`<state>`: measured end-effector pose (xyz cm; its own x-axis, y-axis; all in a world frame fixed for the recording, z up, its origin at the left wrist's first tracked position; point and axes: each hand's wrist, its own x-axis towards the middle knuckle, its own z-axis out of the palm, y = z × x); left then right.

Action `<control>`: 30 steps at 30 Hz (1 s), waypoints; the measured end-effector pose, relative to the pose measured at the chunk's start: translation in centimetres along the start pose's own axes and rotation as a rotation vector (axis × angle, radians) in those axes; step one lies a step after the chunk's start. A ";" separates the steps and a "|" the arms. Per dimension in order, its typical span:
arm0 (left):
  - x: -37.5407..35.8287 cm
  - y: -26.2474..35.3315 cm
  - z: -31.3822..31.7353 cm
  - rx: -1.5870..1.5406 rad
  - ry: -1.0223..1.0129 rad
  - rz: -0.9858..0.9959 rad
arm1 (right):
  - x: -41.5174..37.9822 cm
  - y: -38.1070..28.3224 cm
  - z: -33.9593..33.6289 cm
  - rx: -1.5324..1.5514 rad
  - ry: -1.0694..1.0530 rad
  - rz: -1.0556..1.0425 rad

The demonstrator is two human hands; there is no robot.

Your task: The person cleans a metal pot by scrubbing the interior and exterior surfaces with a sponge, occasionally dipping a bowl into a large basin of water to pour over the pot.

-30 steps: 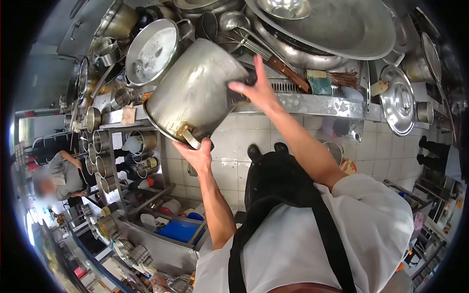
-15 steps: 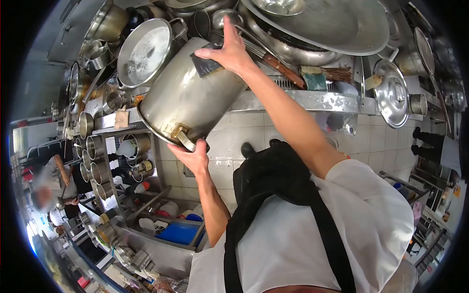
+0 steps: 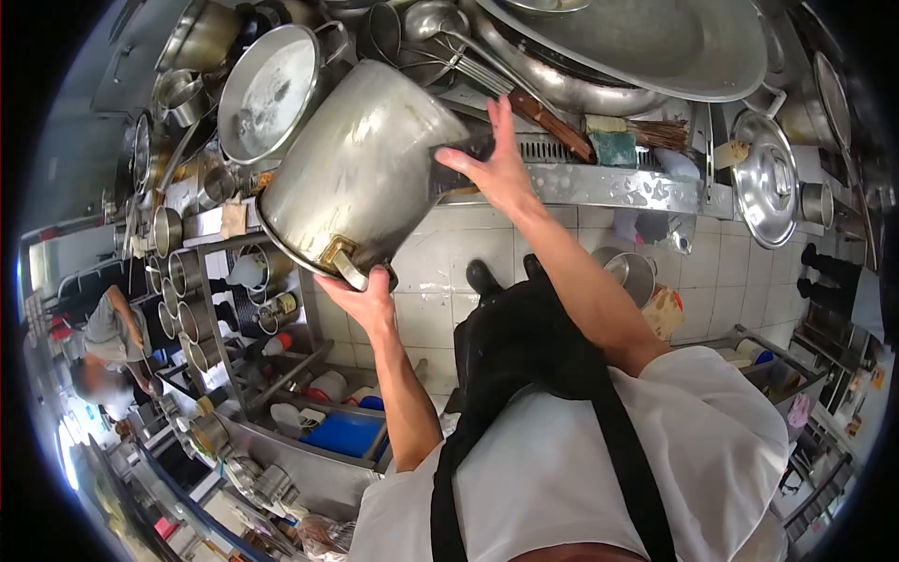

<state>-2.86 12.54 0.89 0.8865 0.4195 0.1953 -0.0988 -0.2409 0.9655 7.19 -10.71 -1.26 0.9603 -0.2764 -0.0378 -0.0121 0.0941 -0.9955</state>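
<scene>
A large stainless steel stockpot is tilted on its side above the counter edge, its rim toward the lower left. My left hand grips it at the rim beside a side handle, which has brown stains around its mount. At the other end, near the pot's base, my right hand presses a dark scouring pad against the metal, with some fingers stretched out. Part of the pad is hidden by that hand. The pot's inside faces away from me.
Behind the pot lie a white-coated pan, a whisk, a ladle and a huge wok. A brush, a green sponge and a lid are rightward. A co-worker stands far left.
My right hand has moved the pad right and down, from the pot's upper side toward its base. The pot has turned slightly, and my left hand keeps its grip. The whole view has shifted a little.
</scene>
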 end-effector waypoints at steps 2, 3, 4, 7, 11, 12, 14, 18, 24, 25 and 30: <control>0.0 -0.7 -0.5 0.071 -0.002 0.007 | 0.3 0.7 0.2 -0.060 0.011 -0.012; 0.0 -1.0 -0.5 0.129 -0.013 0.022 | 2.5 -1.3 1.2 -0.182 0.008 -0.053; -0.1 -0.5 -0.4 0.080 -0.022 -0.047 | 5.2 -2.9 3.0 -0.109 -0.023 -0.229; -0.3 -0.6 -0.2 0.065 0.039 -0.020 | 6.9 -4.4 3.5 -0.270 -0.019 -0.207; 0.5 -0.5 -0.1 0.018 -0.009 -0.007 | 0.0 2.4 -1.4 -0.049 0.038 -0.051; 0.5 -0.4 -0.4 0.039 -0.008 -0.008 | 0.6 1.7 -0.9 -0.063 0.015 -0.092; 0.6 0.8 -0.1 0.072 -0.017 -0.043 | 4.3 -1.6 1.9 -0.077 -0.016 -0.210; 0.8 0.8 -0.4 0.114 0.002 -0.048 | 5.2 -3.2 1.7 -0.032 -0.092 -0.181; 0.6 0.9 0.8 0.149 0.001 0.059 | 1.4 4.5 -0.7 0.089 -0.086 -0.068; 0.6 1.1 0.8 0.155 0.000 0.052 | 3.7 0.4 0.3 0.043 -0.115 -0.170; 0.3 0.4 0.7 0.065 -0.003 -0.037 | 4.8 0.8 -0.7 -0.086 -0.066 -0.268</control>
<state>-2.34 11.99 1.19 0.8903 0.4265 0.1595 -0.0367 -0.2820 0.9587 11.62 -12.61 -2.30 0.9483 -0.2175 0.2309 0.2239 -0.0567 -0.9730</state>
